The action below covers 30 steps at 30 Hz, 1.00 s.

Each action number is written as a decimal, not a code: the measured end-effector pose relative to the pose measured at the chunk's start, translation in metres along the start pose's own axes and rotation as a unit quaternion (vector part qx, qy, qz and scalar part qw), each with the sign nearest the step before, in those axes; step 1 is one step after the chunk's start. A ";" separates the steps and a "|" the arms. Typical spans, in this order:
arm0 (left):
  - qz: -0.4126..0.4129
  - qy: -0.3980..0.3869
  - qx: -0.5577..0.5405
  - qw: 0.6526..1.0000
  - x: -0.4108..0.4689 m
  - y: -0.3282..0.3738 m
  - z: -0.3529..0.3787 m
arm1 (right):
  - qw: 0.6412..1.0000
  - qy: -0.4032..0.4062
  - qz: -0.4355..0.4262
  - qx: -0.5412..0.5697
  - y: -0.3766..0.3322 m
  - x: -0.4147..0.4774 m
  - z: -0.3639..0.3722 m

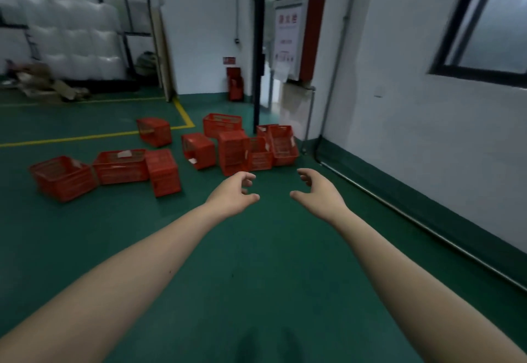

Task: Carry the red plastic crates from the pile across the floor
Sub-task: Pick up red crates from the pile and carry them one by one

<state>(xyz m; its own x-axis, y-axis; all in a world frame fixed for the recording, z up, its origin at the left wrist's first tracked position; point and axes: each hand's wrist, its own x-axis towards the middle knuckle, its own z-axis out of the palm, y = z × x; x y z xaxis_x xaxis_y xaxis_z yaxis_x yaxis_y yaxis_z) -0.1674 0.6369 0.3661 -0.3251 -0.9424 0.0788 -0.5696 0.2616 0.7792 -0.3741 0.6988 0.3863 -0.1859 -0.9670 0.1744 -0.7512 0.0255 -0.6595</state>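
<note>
my left hand (232, 191) and right hand (319, 191) reach forward, fingers (247, 183) curled wide, holding nothing. the red crates (233, 151) lie scattered on the green floor (256, 262) straight ahead, nearest just beyond my left hand.

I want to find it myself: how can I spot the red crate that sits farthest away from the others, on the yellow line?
Find the yellow line painted across the green floor, left of the dark doorway. Follow it to its corner: one red crate sits right on it. Unlike the other crates bunched near the door, it stands alone, tipped over.
</note>
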 end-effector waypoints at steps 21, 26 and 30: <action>-0.185 0.162 0.034 0.969 0.302 -0.173 -0.123 | 0.967 -0.189 -0.174 -0.003 -0.063 0.422 0.193; -0.214 0.141 0.050 0.965 0.401 -0.243 -0.183 | 0.959 -0.206 -0.192 0.006 -0.107 0.530 0.263; -0.225 0.123 0.055 0.965 0.479 -0.295 -0.240 | 0.959 -0.215 -0.185 0.004 -0.141 0.613 0.313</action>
<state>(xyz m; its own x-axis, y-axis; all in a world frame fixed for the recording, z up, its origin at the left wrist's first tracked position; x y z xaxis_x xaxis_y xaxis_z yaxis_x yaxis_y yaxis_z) 0.0254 0.0581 0.3233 0.1550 -0.9832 -0.0964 -0.6929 -0.1777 0.6988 -0.1843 0.0231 0.3575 0.3717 -0.9248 0.0817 -0.7099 -0.3398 -0.6169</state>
